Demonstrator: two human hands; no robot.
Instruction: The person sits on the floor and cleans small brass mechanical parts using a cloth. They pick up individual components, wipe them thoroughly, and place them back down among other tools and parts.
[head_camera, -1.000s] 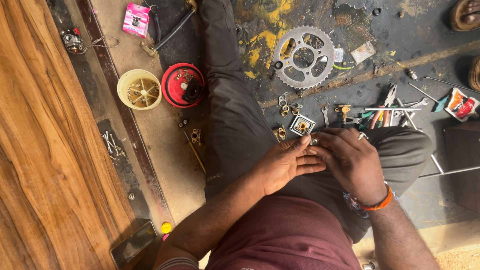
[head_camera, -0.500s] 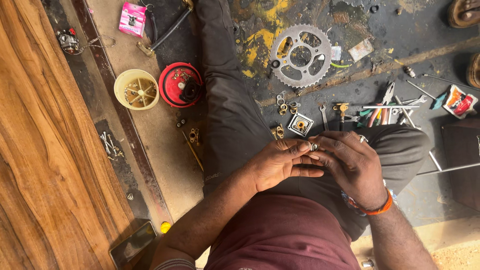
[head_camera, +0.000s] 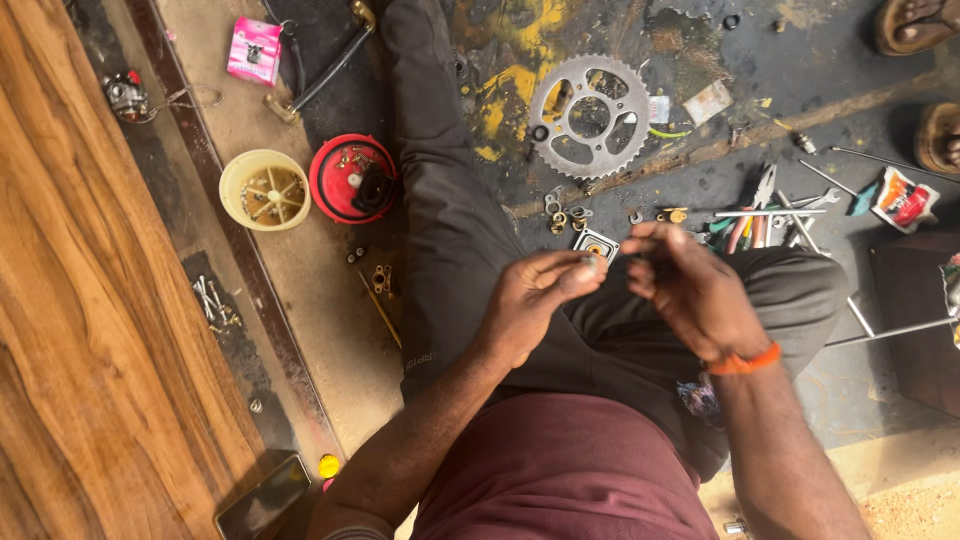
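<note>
While the left hand (head_camera: 530, 300) pinches a small metal part (head_camera: 588, 262) at its fingertips, the right hand (head_camera: 690, 285) sits half-curled just beside, grip unclear.

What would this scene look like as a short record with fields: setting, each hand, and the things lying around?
Setting: a person sits on a stained workshop floor, legs in dark trousers
Left hand: left hand pinches a small metal part at its fingertips
Right hand: right hand, blurred, fingers curled close to the left; orange wristband
Ahead: toothed metal sprocket
Right side: hand tools
Left side: red dish and cream dish with small parts
</note>
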